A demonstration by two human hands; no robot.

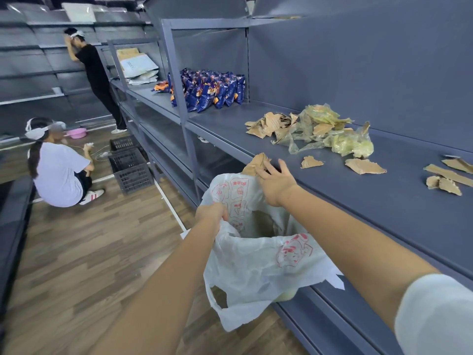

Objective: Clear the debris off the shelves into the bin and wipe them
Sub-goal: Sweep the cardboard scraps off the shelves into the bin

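Note:
My left hand (212, 213) pinches the rim of a white plastic bag (258, 265) with red print, held open below the front edge of the grey shelf (358, 201). Over the bag's mouth, my right hand (275, 181) holds a torn cardboard piece (256, 162) at the shelf edge. On the shelf lie a pile of cardboard scraps (268, 124), crumpled clear and yellowish plastic wrap (332, 134), and loose cardboard bits (364, 166) further right (445, 176). Some brown debris shows inside the bag.
Blue snack bags (212, 90) stand further back on the shelf, with flat boxes (135, 65) beyond. A crouching person (58, 170) and a standing person (94, 73) are in the aisle, near black crates (130, 170) and a pink basin (75, 133).

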